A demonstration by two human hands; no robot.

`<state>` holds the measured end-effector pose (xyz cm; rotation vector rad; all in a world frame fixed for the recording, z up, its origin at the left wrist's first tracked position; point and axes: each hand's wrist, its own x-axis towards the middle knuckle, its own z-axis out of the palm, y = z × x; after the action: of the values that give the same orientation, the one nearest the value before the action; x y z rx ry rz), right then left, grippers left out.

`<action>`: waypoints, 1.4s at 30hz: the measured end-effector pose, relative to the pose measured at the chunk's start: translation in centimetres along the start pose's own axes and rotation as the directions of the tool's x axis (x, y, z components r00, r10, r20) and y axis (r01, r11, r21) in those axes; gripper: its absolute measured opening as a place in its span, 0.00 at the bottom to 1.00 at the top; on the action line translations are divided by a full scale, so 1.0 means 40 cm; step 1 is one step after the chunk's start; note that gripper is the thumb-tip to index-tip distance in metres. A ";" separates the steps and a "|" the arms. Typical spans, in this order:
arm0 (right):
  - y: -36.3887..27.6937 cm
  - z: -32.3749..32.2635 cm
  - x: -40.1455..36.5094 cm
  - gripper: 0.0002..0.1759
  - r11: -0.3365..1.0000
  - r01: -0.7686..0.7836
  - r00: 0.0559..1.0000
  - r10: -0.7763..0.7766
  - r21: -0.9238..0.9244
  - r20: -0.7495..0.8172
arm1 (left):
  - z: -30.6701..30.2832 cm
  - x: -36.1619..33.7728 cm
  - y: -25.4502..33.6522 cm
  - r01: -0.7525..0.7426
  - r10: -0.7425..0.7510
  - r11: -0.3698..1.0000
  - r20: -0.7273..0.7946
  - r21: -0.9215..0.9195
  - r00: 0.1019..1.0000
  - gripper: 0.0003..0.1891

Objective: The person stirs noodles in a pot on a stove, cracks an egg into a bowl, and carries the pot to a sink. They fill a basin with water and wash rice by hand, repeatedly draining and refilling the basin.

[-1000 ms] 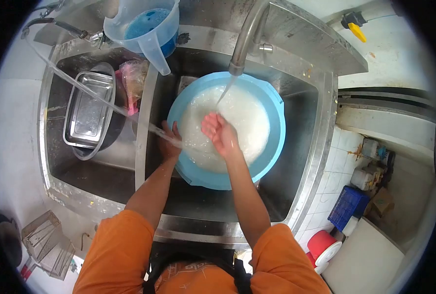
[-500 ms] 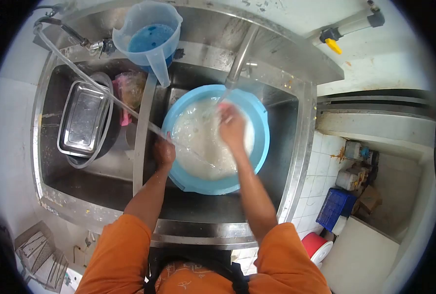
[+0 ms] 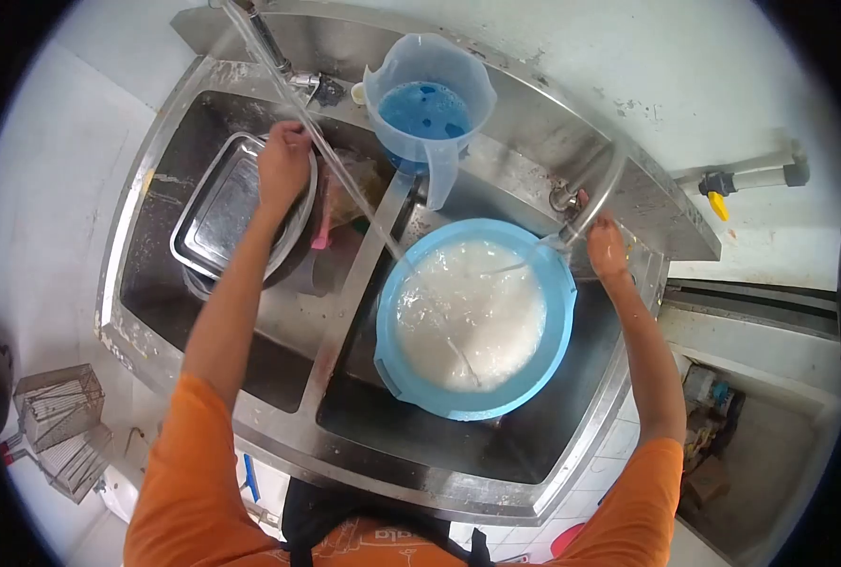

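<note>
A light-blue plastic tub (image 3: 389,370) stands in the right basin, holding cloudy water with white grains like rice (image 3: 468,321). A clear hose (image 3: 350,184) runs over the divider into it. Water also falls into the tub from the metal spout (image 3: 598,210). My right hand (image 3: 608,250) is at the tap (image 3: 564,197) behind that spout, its fingers partly hidden. In the left basin, my left hand (image 3: 283,170) has its fingers curled at the far rim of a round metal bowl (image 3: 293,241). A rectangular metal tray (image 3: 220,203) lies in that bowl.
A clear jug (image 3: 442,170) of blue liquid stands on the back ledge. A plastic bag with a pink part (image 3: 322,231) lies beside the bowl. The sink divider (image 3: 331,350) separates the basins. A yellow-handled valve (image 3: 718,203) is on the right wall.
My right hand has left the tub's water and moved right to the tap. My left hand has gone from the tub's left rim and hose to the metal bowl. The view has shifted left.
</note>
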<state>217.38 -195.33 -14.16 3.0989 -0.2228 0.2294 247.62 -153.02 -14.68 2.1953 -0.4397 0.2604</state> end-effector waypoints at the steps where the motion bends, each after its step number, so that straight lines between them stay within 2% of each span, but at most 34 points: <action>1: -0.015 -0.045 0.041 0.16 0.994 -0.084 0.990 0.075 0.072 0.122 | 0.049 0.094 -0.097 0.275 -0.257 0.948 0.127 -0.157 0.958 0.13; 2: -0.012 -0.062 0.077 0.16 0.994 -0.084 0.990 0.075 0.069 0.120 | 0.075 0.156 -0.156 0.538 -0.465 0.799 0.293 -0.268 0.836 0.15; 3: 0.006 -0.070 0.104 0.16 0.996 -0.090 0.961 0.081 0.022 0.263 | 0.066 0.168 -0.140 0.540 -0.462 0.798 0.304 -0.268 0.833 0.15; 4: 0.025 -0.078 0.113 0.16 0.994 -0.101 0.908 0.105 -0.030 0.405 | 0.068 0.184 -0.118 0.657 -0.501 0.658 0.437 -0.367 0.747 0.20; 5: 0.051 -0.028 0.101 0.16 0.987 -0.155 0.947 0.136 0.043 0.291 | 0.081 0.202 -0.100 0.758 -0.501 0.493 0.573 -0.427 0.648 0.24; 6: 0.028 -0.019 0.065 0.17 0.956 -0.242 0.965 0.220 0.163 0.144 | 0.120 0.248 -0.195 0.821 -0.488 0.451 0.674 -0.350 0.555 0.20; 7: 0.005 -0.009 0.030 0.18 0.911 -0.281 0.955 0.297 0.302 -0.008 | 0.106 0.241 -0.135 0.816 -0.569 0.499 0.599 -0.293 0.563 0.17; 8: -0.083 -0.041 -0.012 0.18 0.825 -0.296 0.891 0.420 0.481 -0.173 | 0.113 0.254 -0.128 0.843 -0.559 0.427 0.637 -0.328 0.531 0.16; 10: -0.175 -0.058 -0.156 0.17 0.698 -0.508 0.786 0.616 0.504 -0.061 | 0.110 0.265 -0.126 0.874 -0.550 0.342 0.680 -0.346 0.485 0.16; 11: -0.222 -0.031 -0.263 0.17 0.641 -0.552 0.700 0.704 0.534 -0.120 | 0.106 0.268 -0.109 0.846 -0.559 0.370 0.635 -0.384 0.533 0.16; 13: -0.317 0.024 -0.522 0.18 0.467 -0.791 0.535 0.841 0.395 0.077 | 0.115 0.292 -0.089 0.757 -0.576 0.518 0.493 -0.398 0.653 0.19; 14: -0.373 0.049 -0.648 0.23 0.309 -0.896 0.402 0.869 0.319 0.287 | 0.127 0.317 -0.085 0.691 -0.570 0.630 0.393 -0.354 0.721 0.20; 15: -0.423 0.125 -0.809 0.32 0.411 -0.901 0.432 0.824 0.138 0.365 | 0.133 0.331 -0.071 0.697 -0.576 0.626 0.395 -0.350 0.715 0.20; 16: -0.474 0.128 -0.855 0.34 0.183 -0.979 0.204 0.807 0.093 0.555 | 0.136 0.339 -0.052 0.600 -0.544 0.774 0.275 -0.200 0.793 0.21; 17: -0.479 0.132 -0.862 0.39 -0.302 -0.948 -0.061 0.475 0.097 0.878 | 0.145 0.348 -0.036 0.480 -0.469 0.877 0.167 -0.025 0.867 0.21; 18: -0.505 0.137 -0.849 0.39 -0.308 -0.946 -0.059 0.474 0.103 0.879 | 0.166 0.357 -0.069 0.472 -0.462 0.881 0.168 -0.024 0.871 0.21; 19: -0.545 0.135 -0.807 0.38 -0.372 -0.892 -0.001 0.569 0.256 0.822 | 0.191 0.367 -0.135 0.236 -0.236 0.970 -0.004 0.052 0.972 0.22; 20: -0.558 0.136 -0.779 0.38 -0.412 -0.815 0.040 0.662 0.407 0.748 | 0.205 0.377 -0.161 0.002 0.024 0.986 -0.155 0.165 0.988 0.23; 21: -0.546 0.154 -0.782 0.38 -0.417 -0.809 0.042 0.662 0.414 0.748 | 0.184 0.363 -0.124 -0.008 0.034 0.986 -0.155 0.165 0.987 0.23; 22: -0.535 0.180 -0.782 0.36 -0.274 -0.919 0.005 0.710 0.283 0.704 | 0.148 0.335 -0.099 0.169 -0.168 0.984 0.024 -0.062 0.986 0.23; 23: -0.538 0.194 -0.792 0.33 -0.133 -0.984 -0.021 0.754 0.121 0.656 | 0.108 0.283 -0.068 0.376 -0.318 0.896 0.247 -0.237 0.915 0.23; 24: -0.549 0.197 -0.798 0.33 -0.143 -0.982 -0.027 0.750 0.122 0.661 | 0.094 0.201 -0.029 0.155 -0.149 0.982 0.063 -0.107 0.987 0.22; 25: -0.555 0.200 -0.800 0.32 -0.110 -0.974 0.036 0.792 0.200 0.610 | 0.086 0.091 0.035 -0.051 0.057 0.997 -0.098 0.060 0.994 0.21; 26: -0.559 0.200 -0.808 0.30 -0.070 -0.960 0.095 0.827 0.270 0.553 | 0.078 -0.038 0.125 -0.096 0.094 0.995 -0.130 -0.008 0.987 0.19; 27: -0.564 0.192 -0.809 0.30 -0.073 -0.961 0.093 0.824 0.267 0.558 | 0.058 -0.180 0.258 0.084 -0.082 0.983 0.019 -0.161 0.996 0.13; 28: -0.567 0.176 -0.804 0.29 -0.078 -0.963 0.089 0.812 0.258 0.576 | 0.091 -0.288 0.189 -0.143 0.166 0.962 0.083 -0.231 0.983 0.08; 29: -0.567 0.164 -0.807 0.28 -0.076 -0.967 0.086 0.800 0.243 0.594 | 0.082 -0.390 0.264 -0.103 0.126 0.991 0.304 -0.091 0.944 0.05; 30: -0.570 0.157 -0.823 0.28 -0.069 -0.970 0.086 0.796 0.231 0.599 | 0.122 -0.466 0.235 -0.022 0.105 0.985 0.484 -0.173 0.869 0.08; 32: -0.577 0.144 -0.855 0.24 -0.115 -0.964 0.060 0.783 0.238 0.619 | 0.201 -0.527 0.213 -0.301 0.287 0.953 0.451 -0.042 0.845 0.14; 35: -0.580 0.080 -0.890 0.21 -0.119 -0.948 0.087 0.796 0.295 0.600 | 0.320 -0.541 0.163 -0.388 0.348 0.917 0.295 0.091 0.890 0.20; 36: -0.578 0.038 -0.882 0.21 -0.087 -0.955 0.107 0.790 0.283 0.604 | 0.348 -0.555 0.144 -0.358 0.317 0.927 0.283 0.106 0.905 0.20; 37: -0.582 -0.017 -0.861 0.22 -0.039 -0.952 0.151 0.802 0.304 0.577 | 0.373 -0.569 0.125 -0.249 0.173 0.963 0.465 0.108 0.868 0.21; 39: -0.583 -0.086 -0.841 0.24 0.028 -0.947 0.211 0.805 0.319 0.555 | 0.381 -0.571 0.132 -0.100 -0.077 0.973 0.705 0.207 0.705 0.22; 42: -0.575 -0.158 -0.826 0.21 0.021 -0.967 0.168 0.800 0.254 0.576 | 0.381 -0.608 0.123 0.010 -0.196 0.966 0.707 0.258 0.680 0.19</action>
<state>187.45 -167.70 -13.17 2.7424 -2.7014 -0.2257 223.85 -162.55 -28.58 2.4882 -0.7401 -0.7098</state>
